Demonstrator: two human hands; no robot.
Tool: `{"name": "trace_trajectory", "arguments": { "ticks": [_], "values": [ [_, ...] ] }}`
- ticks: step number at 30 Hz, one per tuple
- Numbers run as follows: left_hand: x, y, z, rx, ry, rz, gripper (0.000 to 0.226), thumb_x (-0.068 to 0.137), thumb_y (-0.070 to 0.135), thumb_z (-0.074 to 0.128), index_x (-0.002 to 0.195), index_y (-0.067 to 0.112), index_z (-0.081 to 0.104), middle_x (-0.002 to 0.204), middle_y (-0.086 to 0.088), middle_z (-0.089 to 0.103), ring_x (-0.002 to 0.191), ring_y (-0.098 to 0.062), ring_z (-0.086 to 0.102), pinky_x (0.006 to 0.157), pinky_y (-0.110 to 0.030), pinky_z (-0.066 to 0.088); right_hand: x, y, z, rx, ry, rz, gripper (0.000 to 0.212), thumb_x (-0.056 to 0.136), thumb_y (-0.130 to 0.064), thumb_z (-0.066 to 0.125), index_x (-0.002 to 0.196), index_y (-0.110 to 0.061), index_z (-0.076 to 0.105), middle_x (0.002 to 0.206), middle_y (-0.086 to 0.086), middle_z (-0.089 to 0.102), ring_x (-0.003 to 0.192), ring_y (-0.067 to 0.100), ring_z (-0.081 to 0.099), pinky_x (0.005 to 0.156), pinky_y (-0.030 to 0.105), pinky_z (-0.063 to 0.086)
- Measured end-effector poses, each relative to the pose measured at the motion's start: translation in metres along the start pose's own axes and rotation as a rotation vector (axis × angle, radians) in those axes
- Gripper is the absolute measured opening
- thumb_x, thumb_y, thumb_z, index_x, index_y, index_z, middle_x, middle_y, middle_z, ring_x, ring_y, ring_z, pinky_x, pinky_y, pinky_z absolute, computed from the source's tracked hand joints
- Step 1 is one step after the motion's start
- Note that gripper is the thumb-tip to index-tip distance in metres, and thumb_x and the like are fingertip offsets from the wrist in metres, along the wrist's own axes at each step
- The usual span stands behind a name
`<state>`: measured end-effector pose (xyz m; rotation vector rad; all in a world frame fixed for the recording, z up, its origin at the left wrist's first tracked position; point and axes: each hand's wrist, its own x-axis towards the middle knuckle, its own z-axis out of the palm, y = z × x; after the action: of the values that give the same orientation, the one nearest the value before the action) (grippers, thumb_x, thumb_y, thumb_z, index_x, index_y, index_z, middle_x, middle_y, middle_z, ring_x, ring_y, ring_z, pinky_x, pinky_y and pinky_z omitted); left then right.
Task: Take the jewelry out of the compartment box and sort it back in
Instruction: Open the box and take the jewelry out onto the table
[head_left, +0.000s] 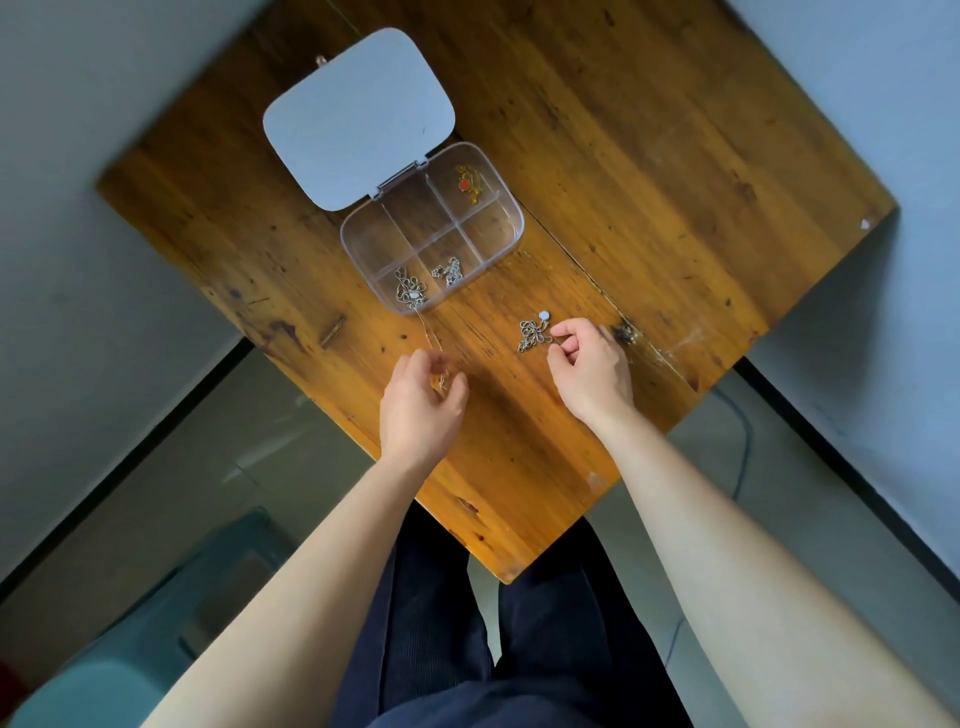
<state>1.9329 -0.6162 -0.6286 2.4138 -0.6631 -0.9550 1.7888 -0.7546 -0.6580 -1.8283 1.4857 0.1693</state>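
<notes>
Open compartment box (434, 228) on the tabletop (623, 156) keeps three pieces; left hand (421, 402) fingers pinch a thin chain (428, 332) trailing from it, right hand (589, 364) fingers close on a silver necklace (534, 332) laid out for sorting.

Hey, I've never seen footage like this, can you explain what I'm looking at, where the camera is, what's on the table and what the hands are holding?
There is no machine here. It is one picture from a camera worn on a person's head, looking down at their own arms and lap.

On the wooden table sits a clear box with six compartments, its grey lid folded open. Three compartments hold jewelry: a gold piece with a red stone and two silver chains.

The left hand pinches a thin chain that trails out of the box's near corner. The right hand has its fingertips on a silver necklace with a pale pendant, lying on the table.
</notes>
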Motion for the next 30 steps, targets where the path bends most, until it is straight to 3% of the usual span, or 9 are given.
{"name": "trace_trajectory", "arguments": {
  "ticks": [3, 5, 8, 10, 16, 20, 24, 27, 30],
  "values": [
    [0.012, 0.009, -0.015, 0.072, 0.160, 0.047, 0.028, 0.095, 0.032, 0.062, 0.119, 0.017, 0.058, 0.119, 0.001, 0.057, 0.069, -0.016, 0.058, 0.068, -0.027, 0.041, 0.001, -0.003, -0.001, -0.017, -0.003, 0.015, 0.018, 0.099, -0.022, 0.058, 0.116, -0.027, 0.060, 0.106, -0.006, 0.059, 0.094, 0.013, 0.059, 0.063, 0.016, 0.038],
    [0.024, 0.016, -0.026, 0.121, 0.224, 0.073, 0.030, 0.097, 0.033, 0.061, 0.121, 0.015, 0.058, 0.125, -0.002, 0.055, 0.065, -0.017, 0.059, 0.066, -0.027, 0.041, 0.000, -0.007, -0.002, -0.029, 0.021, 0.015, 0.018, 0.098, -0.022, 0.059, 0.115, -0.028, 0.060, 0.105, -0.007, 0.059, 0.095, 0.015, 0.060, 0.068, 0.020, 0.041],
    [0.049, 0.023, -0.042, 0.272, 0.273, 0.217, 0.025, 0.100, 0.028, 0.057, 0.117, 0.013, 0.066, 0.119, -0.006, 0.062, 0.074, -0.026, 0.064, 0.063, -0.028, 0.041, 0.001, -0.022, -0.007, -0.035, 0.083, -0.060, 0.020, 0.098, -0.024, 0.059, 0.118, -0.027, 0.061, 0.105, -0.006, 0.057, 0.088, 0.015, 0.061, 0.067, 0.018, 0.041],
    [0.072, 0.028, -0.055, 0.460, 0.198, 0.272, 0.021, 0.100, 0.019, 0.054, 0.112, 0.014, 0.070, 0.105, -0.009, 0.066, 0.081, -0.033, 0.066, 0.061, -0.032, 0.041, 0.006, -0.040, -0.013, -0.025, 0.099, -0.152, 0.022, 0.099, -0.026, 0.059, 0.120, -0.027, 0.061, 0.110, -0.005, 0.057, 0.083, 0.011, 0.060, 0.060, 0.012, 0.035],
    [0.117, 0.056, -0.078, 0.911, -0.091, 0.125, 0.004, 0.087, 0.007, 0.070, 0.085, 0.010, 0.068, 0.064, -0.005, 0.053, 0.067, -0.031, 0.056, 0.060, -0.033, 0.043, 0.040, -0.117, -0.032, -0.157, -0.007, -0.505, 0.027, 0.100, -0.023, 0.058, 0.126, -0.026, 0.063, 0.124, -0.002, 0.061, 0.079, 0.006, 0.057, 0.059, 0.011, 0.036],
    [0.120, 0.061, -0.071, 0.959, -0.176, 0.183, 0.020, 0.089, 0.006, 0.069, 0.106, 0.017, 0.073, 0.085, -0.003, 0.068, 0.078, -0.028, 0.066, 0.065, -0.034, 0.054, 0.063, -0.153, -0.029, -0.539, -0.166, -0.670, 0.029, 0.099, -0.024, 0.062, 0.127, -0.027, 0.067, 0.128, 0.002, 0.067, 0.113, 0.025, 0.064, 0.083, 0.034, 0.052],
    [0.116, 0.059, -0.062, 0.956, -0.161, 0.187, 0.014, 0.091, 0.000, 0.063, 0.099, 0.007, 0.070, 0.081, -0.007, 0.062, 0.071, -0.026, 0.060, 0.060, -0.036, 0.047, 0.081, -0.168, -0.013, -0.773, -0.196, -0.653, 0.020, 0.092, -0.020, 0.071, 0.112, -0.022, 0.074, 0.112, 0.007, 0.072, 0.100, 0.029, 0.068, 0.079, 0.037, 0.055],
    [0.117, 0.056, -0.063, 0.895, -0.138, 0.187, 0.009, 0.090, 0.000, 0.065, 0.094, 0.006, 0.070, 0.077, -0.007, 0.063, 0.070, -0.027, 0.063, 0.061, -0.037, 0.050, 0.085, -0.171, -0.003, -0.781, -0.181, -0.635, 0.017, 0.090, -0.014, 0.072, 0.107, -0.018, 0.074, 0.104, 0.008, 0.073, 0.092, 0.029, 0.069, 0.075, 0.036, 0.057],
    [0.116, 0.059, -0.067, 0.889, -0.154, 0.186, 0.015, 0.088, -0.007, 0.060, 0.081, 0.006, 0.059, 0.062, -0.006, 0.048, 0.068, -0.028, 0.058, 0.062, -0.037, 0.047, 0.084, -0.170, 0.003, -0.755, -0.193, -0.621, 0.020, 0.090, -0.006, 0.069, 0.106, -0.015, 0.074, 0.103, 0.010, 0.072, 0.092, 0.031, 0.069, 0.076, 0.038, 0.057]
  ]
}}
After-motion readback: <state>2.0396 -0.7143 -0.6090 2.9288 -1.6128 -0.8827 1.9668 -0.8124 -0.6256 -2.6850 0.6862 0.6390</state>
